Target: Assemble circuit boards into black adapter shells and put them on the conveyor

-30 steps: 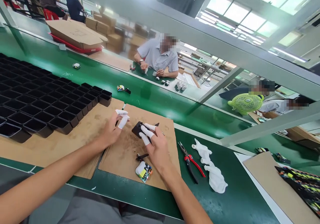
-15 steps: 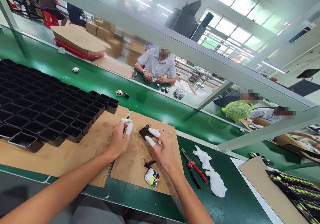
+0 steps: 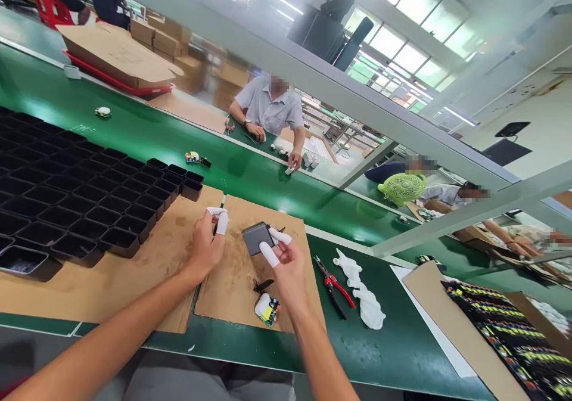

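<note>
My right hand (image 3: pixel 286 265) pinches a small dark rectangular case (image 3: pixel 255 237) between thumb and forefinger, both wearing white finger cots, and holds it just above the brown cardboard mat (image 3: pixel 232 282). My left hand (image 3: pixel 206 247) hovers to the left of the case with its cot-covered fingertips pressed together; what it holds, if anything, is too small to see. A small circuit board with a white part (image 3: pixel 267 309) and a black clip (image 3: pixel 263 285) lie on the mat below my right hand.
A black multi-cell tray (image 3: pixel 80 192) fills the left. Red-handled pliers (image 3: pixel 333 283) and white gloves (image 3: pixel 361 297) lie on the green bench at right, with a cardboard sheet and striped boards (image 3: pixel 509 335) beyond. A green conveyor (image 3: pixel 250 177) runs across. Other people sit opposite; a green fan (image 3: pixel 402 187) stands there.
My right hand has tilted the dark case so its flat face shows. The view has shifted a little to the right. A seated person opposite has stretched an arm toward the conveyor.
</note>
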The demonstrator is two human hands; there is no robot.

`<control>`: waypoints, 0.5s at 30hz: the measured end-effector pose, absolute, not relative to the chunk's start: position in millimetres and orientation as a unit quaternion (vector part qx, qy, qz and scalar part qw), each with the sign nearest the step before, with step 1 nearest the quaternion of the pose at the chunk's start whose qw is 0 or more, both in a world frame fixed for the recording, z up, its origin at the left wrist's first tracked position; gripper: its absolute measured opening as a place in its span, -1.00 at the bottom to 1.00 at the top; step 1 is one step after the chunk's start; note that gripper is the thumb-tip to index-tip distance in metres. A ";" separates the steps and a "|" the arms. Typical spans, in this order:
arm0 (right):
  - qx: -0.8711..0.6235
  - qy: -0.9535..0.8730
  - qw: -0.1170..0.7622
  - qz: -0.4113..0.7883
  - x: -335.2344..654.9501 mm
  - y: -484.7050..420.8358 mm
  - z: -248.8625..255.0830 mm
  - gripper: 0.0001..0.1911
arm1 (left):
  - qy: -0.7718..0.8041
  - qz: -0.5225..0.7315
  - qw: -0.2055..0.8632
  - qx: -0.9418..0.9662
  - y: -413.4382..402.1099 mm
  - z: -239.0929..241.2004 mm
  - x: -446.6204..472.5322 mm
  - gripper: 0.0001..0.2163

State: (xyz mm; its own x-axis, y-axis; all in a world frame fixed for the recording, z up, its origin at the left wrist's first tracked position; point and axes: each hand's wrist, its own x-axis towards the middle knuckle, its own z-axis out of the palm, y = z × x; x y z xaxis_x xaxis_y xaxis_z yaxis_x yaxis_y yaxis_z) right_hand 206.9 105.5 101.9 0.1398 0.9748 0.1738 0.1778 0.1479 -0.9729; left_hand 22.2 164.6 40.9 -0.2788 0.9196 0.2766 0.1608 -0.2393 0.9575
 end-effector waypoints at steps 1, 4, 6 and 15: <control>-0.531 -0.506 0.551 0.397 202.2 96.5 103.9 -0.49 | 0.528 0.599 0.319 0.511 164.1 41.7 22.2 -0.69; -0.518 -0.413 0.591 0.460 188.7 70.8 108.3 -0.51 | 0.521 0.592 0.330 0.519 160.4 44.4 23.9 -0.69; -0.494 -0.329 0.622 0.511 180.5 59.1 109.8 -0.54 | 0.517 0.585 0.334 0.528 156.7 45.6 25.7 -0.71; -0.415 -0.184 0.678 0.579 144.4 44.2 110.5 -0.60 | 0.503 0.579 0.348 0.539 151.0 43.4 28.8 -0.76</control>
State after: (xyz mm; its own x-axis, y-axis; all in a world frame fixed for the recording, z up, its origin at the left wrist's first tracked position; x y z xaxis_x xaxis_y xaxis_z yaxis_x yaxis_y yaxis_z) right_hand 144.4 44.2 110.5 0.2631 0.9367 -0.2309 -0.6323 -0.0134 -0.7746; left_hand 28.8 151.0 43.4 -0.1777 0.9452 0.2738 0.1387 -0.2514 0.9579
